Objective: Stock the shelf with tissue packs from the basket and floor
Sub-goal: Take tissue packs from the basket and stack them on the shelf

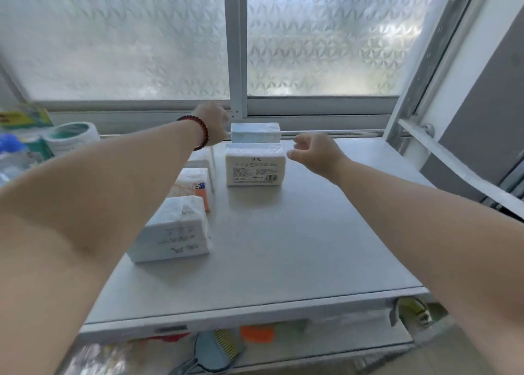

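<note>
While I squared the row, my left hand (212,125) rested open beside the rear tissue pack (255,132), and my right hand (314,153) hung open, empty, just right of the front pack (254,164); both packs stood mid-shelf (297,247), labels outward.

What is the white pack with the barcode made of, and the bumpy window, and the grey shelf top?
The white rectangular tissue pack with the barcode looks wrapped in thin plastic film, slightly shiny and printed. The patterned frosted window pane looks like textured glass, or maybe plastic; light glows through it. The flat grey shelf top seems painted metal, smooth and matte, but I cannot be sure.
</note>
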